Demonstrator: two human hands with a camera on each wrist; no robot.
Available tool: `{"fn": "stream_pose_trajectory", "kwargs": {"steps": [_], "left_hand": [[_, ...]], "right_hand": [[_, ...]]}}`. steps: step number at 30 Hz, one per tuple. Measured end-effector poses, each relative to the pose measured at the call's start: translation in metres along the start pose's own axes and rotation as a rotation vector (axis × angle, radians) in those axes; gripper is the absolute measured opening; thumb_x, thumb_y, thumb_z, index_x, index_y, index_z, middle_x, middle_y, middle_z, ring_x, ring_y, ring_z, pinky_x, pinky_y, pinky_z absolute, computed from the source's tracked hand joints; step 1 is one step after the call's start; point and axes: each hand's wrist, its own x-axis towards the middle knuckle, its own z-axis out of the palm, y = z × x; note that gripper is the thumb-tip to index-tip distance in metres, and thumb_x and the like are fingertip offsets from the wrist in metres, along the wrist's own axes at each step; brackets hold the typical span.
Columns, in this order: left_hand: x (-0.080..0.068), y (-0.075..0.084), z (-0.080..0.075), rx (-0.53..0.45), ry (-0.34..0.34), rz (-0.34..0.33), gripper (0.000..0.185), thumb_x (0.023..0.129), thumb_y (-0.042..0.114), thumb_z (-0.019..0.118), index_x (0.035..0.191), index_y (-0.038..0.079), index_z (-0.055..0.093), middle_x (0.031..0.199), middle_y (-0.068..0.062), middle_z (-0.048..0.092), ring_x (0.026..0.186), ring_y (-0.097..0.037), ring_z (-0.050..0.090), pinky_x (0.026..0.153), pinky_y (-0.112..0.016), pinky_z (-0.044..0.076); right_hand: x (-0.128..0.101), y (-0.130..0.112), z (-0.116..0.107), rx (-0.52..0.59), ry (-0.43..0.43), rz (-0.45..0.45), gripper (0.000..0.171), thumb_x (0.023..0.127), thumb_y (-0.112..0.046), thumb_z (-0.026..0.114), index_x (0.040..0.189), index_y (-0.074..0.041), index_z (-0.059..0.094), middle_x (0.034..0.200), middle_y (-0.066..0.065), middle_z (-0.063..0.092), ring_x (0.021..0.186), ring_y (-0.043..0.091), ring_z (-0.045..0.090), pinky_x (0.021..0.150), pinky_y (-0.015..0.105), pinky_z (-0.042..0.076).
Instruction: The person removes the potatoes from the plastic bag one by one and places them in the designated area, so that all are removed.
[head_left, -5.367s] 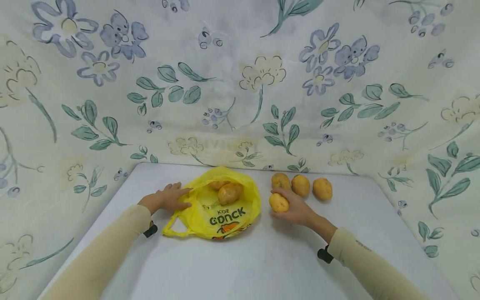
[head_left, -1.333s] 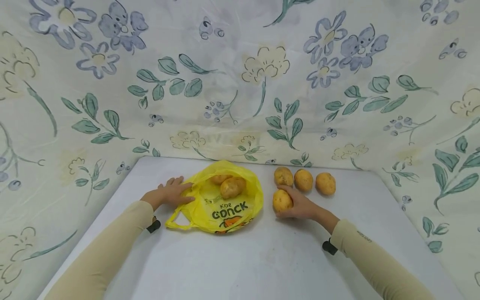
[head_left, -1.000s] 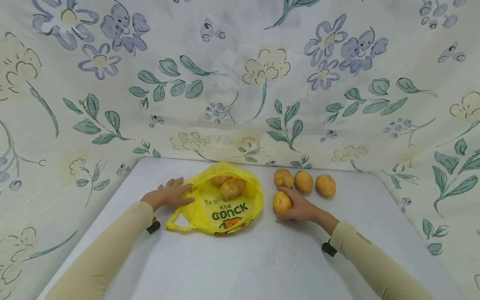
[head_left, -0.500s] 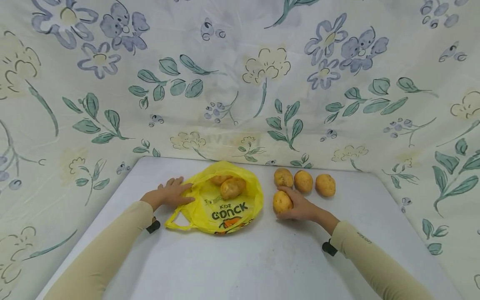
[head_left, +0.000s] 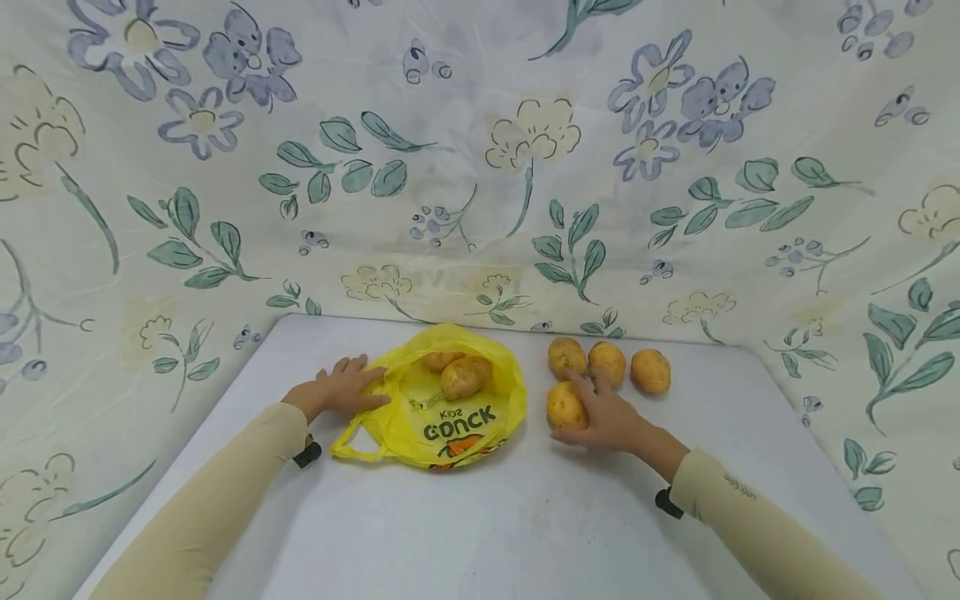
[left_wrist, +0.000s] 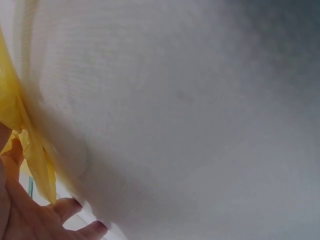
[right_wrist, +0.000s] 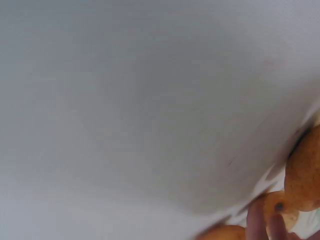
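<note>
A yellow plastic bag [head_left: 420, 437] lies with its mouth spread towards me, and two potatoes [head_left: 466, 377] show inside. At its left edge my left hand [head_left: 341, 390] rests with fingers spread, thumb and a fingertip against the plastic; the left wrist view shows the bag's edge [left_wrist: 37, 165] by the fingers. Just right of the bag a potato [head_left: 566, 406] sits on the table. My right hand [head_left: 611, 421] is beside it with loosened, spread fingers, thumb close at its near side. In the right wrist view, the fingers [right_wrist: 256, 220] stand apart from the nearest potato [right_wrist: 305, 170].
Three more potatoes stand in a row behind the right hand: a left one [head_left: 567, 357], a middle one [head_left: 607, 363] and a right one [head_left: 650, 372]. All rest on a white table [head_left: 480, 533] against a floral-patterned backdrop [head_left: 465, 192].
My right hand has set the potato down at the front of the row, loosened its fingers and shifted slightly right. The left hand keeps its place at the bag.
</note>
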Motion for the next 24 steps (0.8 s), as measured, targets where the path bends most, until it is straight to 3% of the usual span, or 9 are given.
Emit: {"fn": "stream_pose_trajectory", "kwargs": {"steps": [4,7,9,14,19,24], "left_hand": [[-0.001,-0.001,0.000,0.006,-0.002,-0.005,0.079,0.096,0.059,0.051,0.154,0.010,0.032,0.160,-0.033,0.010,0.144,-0.059,0.009,0.108,-0.080,0.010],[-0.001,-0.002,0.000,0.005,0.004,-0.003,0.079,0.096,0.060,0.051,0.155,0.010,0.032,0.160,-0.032,0.009,0.144,-0.058,0.008,0.108,-0.080,0.009],[0.000,-0.002,0.000,0.006,0.007,0.002,0.080,0.095,0.061,0.050,0.154,0.010,0.032,0.160,-0.033,0.009,0.143,-0.059,0.008,0.108,-0.080,0.009],[0.001,-0.004,0.002,0.010,0.002,0.004,0.080,0.096,0.060,0.050,0.155,0.009,0.031,0.160,-0.033,0.009,0.144,-0.059,0.008,0.108,-0.080,0.009],[0.000,-0.004,0.002,0.004,0.001,0.005,0.080,0.095,0.060,0.051,0.154,0.009,0.032,0.160,-0.033,0.010,0.144,-0.059,0.008,0.108,-0.080,0.009],[0.000,-0.002,0.003,-0.001,-0.002,0.005,0.081,0.095,0.062,0.050,0.154,0.010,0.032,0.160,-0.033,0.009,0.144,-0.059,0.007,0.108,-0.080,0.009]], "right_hand": [[-0.005,-0.001,-0.007,-0.260,0.199,-0.129,0.094,0.083,-0.072,0.058,0.156,-0.022,0.027,0.153,0.027,0.028,0.118,0.045,0.054,0.089,0.062,0.050],[-0.006,0.004,-0.016,-0.309,0.300,-0.126,0.087,0.088,-0.066,0.056,0.156,-0.019,0.029,0.155,0.026,0.024,0.124,0.049,0.050,0.092,0.066,0.047],[-0.008,0.011,-0.021,-0.330,0.328,-0.096,0.084,0.090,-0.065,0.054,0.156,-0.021,0.027,0.161,0.025,0.014,0.137,0.050,0.038,0.100,0.071,0.039],[-0.015,0.033,-0.029,-0.368,0.385,-0.091,0.082,0.091,-0.059,0.056,0.157,-0.023,0.025,0.164,0.023,0.001,0.144,0.046,0.023,0.107,0.069,0.031],[-0.023,0.055,-0.032,-0.445,0.421,-0.076,0.081,0.090,-0.059,0.055,0.156,-0.022,0.027,0.165,0.022,-0.001,0.145,0.042,0.018,0.110,0.064,0.027],[-0.033,0.075,-0.034,-0.457,0.444,-0.057,0.076,0.092,-0.056,0.054,0.154,-0.020,0.030,0.165,0.023,-0.002,0.139,0.047,0.025,0.107,0.063,0.026]]}}
